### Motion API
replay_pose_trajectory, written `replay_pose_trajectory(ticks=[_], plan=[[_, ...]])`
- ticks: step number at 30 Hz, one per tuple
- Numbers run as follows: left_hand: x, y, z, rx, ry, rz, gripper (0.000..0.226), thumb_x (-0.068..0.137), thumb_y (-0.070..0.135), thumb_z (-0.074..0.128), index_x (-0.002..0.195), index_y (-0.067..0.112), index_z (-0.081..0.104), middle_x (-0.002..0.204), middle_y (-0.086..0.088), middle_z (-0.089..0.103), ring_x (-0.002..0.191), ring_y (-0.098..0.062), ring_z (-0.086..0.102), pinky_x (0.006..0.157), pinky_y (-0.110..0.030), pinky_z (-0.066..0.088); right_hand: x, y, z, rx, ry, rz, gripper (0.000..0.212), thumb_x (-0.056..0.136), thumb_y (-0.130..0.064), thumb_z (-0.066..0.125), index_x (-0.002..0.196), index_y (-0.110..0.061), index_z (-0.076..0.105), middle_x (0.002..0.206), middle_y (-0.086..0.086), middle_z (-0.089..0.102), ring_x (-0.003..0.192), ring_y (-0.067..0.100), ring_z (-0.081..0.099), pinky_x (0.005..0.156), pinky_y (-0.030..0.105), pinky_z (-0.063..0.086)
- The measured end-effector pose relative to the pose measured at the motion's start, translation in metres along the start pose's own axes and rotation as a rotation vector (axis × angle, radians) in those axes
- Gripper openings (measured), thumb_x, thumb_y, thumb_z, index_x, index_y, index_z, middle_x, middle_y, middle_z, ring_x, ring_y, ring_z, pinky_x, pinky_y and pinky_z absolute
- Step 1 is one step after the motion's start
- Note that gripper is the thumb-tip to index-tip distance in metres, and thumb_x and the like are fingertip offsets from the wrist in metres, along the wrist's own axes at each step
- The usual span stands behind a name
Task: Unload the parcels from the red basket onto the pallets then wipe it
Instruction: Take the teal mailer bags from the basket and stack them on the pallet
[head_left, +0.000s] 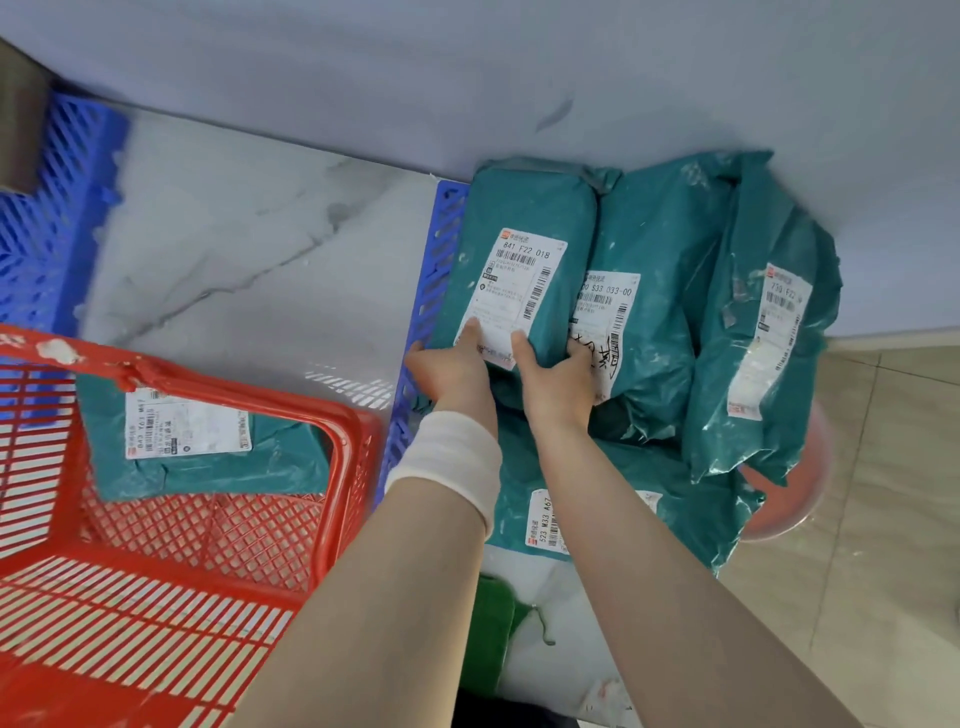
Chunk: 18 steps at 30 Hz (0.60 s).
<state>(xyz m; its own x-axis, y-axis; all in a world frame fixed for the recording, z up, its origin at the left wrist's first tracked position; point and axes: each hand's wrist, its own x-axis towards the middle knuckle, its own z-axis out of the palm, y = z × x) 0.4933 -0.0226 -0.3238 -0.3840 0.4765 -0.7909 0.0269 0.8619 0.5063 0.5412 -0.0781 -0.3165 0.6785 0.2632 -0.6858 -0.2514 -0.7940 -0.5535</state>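
Teal parcel (524, 208) sits with its near end inside curled fingers (523, 348).

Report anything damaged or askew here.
The red basket has a chipped, white-smeared rim near its far corner. The rightmost parcel sags off the stack over a pink round thing. Nothing else stands out.

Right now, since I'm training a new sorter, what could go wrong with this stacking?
The labelled parcel that the left hand and right hand grip lies by the blue pallet edge and may slide off. The rightmost parcel leans over a pink basin; a nudge could topple it. A fifth parcel lies in the red basket, so wiping must wait.
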Motion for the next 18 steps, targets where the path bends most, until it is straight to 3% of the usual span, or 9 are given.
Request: replay_pose_trajectory(ticks=[4, 8, 11, 16, 18], plan=[[-0.027, -0.001, -0.015, 0.060, -0.019, 0.217, 0.059, 0.081, 0.017, 0.068, 0.129, 0.001, 0.037, 0.127, -0.012, 0.054, 0.114, -0.024, 0.055, 0.100, -0.035, 0.043, -0.022, 0.000, -0.013, 0.020, 0.022, -0.029, 0.064, 0.084, -0.041, 0.061, 0.135, -0.008, 0.041, 0.137, 0.006, 0.047, 0.124, 0.022, 0.048, 0.091, 0.024, 0.037], [-0.063, 0.001, -0.038, 0.127, -0.151, 0.398, 0.053, 0.084, 0.017, 0.064, 0.130, 0.002, 0.041, 0.131, -0.009, 0.053, 0.120, -0.020, 0.051, 0.103, -0.032, 0.039, -0.051, -0.001, -0.032, 0.011, 0.074, -0.084, 0.051, 0.087, -0.040, 0.057, 0.125, -0.006, 0.049, 0.127, 0.006, 0.056, 0.116, 0.022, 0.052, 0.092, 0.028, 0.039], [-0.089, 0.004, -0.063, 0.244, -0.229, 0.558, 0.045, 0.086, 0.016, 0.061, 0.127, 0.009, 0.046, 0.130, -0.003, 0.052, 0.120, -0.014, 0.048, 0.095, -0.018, 0.035, -0.081, -0.004, -0.047, 0.018, 0.093, -0.166, 0.042, 0.088, -0.034, 0.057, 0.121, -0.009, 0.051, 0.122, 0.004, 0.059, 0.115, 0.020, 0.053, 0.098, 0.031, 0.040], [-0.123, 0.018, -0.116, 0.484, -0.343, 0.863, 0.035, 0.085, 0.010, 0.060, 0.119, 0.012, 0.054, 0.124, -0.005, 0.054, 0.116, -0.015, 0.049, 0.087, -0.010, 0.030, -0.135, -0.004, -0.067, -0.043, 0.105, -0.304, 0.036, 0.089, -0.028, 0.058, 0.121, -0.013, 0.053, 0.124, 0.000, 0.058, 0.113, 0.015, 0.053, 0.087, 0.018, 0.035], [-0.130, 0.027, -0.140, 0.580, -0.420, 0.976, 0.034, 0.084, 0.007, 0.060, 0.118, 0.010, 0.055, 0.125, -0.006, 0.054, 0.117, -0.017, 0.048, 0.088, -0.009, 0.028, -0.158, -0.007, -0.067, -0.089, 0.114, -0.362, 0.036, 0.088, -0.025, 0.058, 0.122, -0.013, 0.053, 0.126, 0.001, 0.056, 0.116, 0.016, 0.051, 0.089, 0.020, 0.036]])
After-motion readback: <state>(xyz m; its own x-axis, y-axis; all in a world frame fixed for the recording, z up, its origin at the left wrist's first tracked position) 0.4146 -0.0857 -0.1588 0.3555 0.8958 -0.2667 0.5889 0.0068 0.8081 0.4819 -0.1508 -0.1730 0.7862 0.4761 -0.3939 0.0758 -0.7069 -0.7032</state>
